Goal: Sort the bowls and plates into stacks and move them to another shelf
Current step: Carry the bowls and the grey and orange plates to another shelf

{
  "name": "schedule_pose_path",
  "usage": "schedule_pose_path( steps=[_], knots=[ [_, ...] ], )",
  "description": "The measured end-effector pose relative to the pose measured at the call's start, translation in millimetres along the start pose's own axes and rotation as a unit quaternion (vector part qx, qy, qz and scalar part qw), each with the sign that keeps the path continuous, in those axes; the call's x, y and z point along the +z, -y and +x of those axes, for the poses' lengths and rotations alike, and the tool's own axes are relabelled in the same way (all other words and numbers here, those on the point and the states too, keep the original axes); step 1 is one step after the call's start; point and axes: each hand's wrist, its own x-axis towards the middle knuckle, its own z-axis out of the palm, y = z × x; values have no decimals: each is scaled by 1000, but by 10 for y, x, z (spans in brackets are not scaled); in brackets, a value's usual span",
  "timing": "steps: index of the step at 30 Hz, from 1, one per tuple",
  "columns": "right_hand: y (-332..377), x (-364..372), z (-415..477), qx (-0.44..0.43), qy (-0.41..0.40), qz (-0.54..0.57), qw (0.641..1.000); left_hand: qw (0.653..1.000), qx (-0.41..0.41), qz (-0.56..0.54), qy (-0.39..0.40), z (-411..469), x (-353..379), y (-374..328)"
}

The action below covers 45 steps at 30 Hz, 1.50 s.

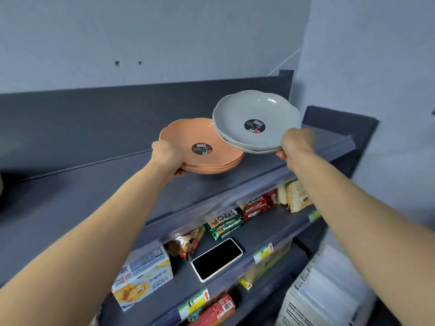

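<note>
A small stack of orange scalloped plates with a round black sticker sits low over the dark top shelf. My left hand grips its near left rim, thumb on top and fingers under. A stack of grey plates with the same sticker is held higher and tilted, its left edge overlapping the orange stack. My right hand holds the grey stack by its near right rim. I cannot tell whether the orange stack touches the shelf.
The top shelf has a raised dark back panel against the wall. On the shelf below lie snack packets, a phone face up and a yellow-and-white box. Lower shelves hold more packets. A white slatted object is at the lower right.
</note>
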Motion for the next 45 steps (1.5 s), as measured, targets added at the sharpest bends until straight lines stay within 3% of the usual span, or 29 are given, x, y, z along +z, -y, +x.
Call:
schedule_pose_path(
  steps=[13,17,28,36,45],
  knots=[
    [-362,-2395,-210,33,-207,-27,977,972,3,21,233,-820,1845,1],
    [-507,-3228,-399,49,-321,-9,946,951,-8,5,310,-1456,2480,42],
    [-741,-5900,-1220,68,-487,-12,871,894,-10,-9,448,-3613,4147,32],
    [-968,-7358,-1700,95,-561,-22,822,883,-29,11,468,-4878,5061,88],
    [-1214,-8235,-1761,94,-612,18,785,864,-48,39,499,-5464,5815,55]
  ],
)
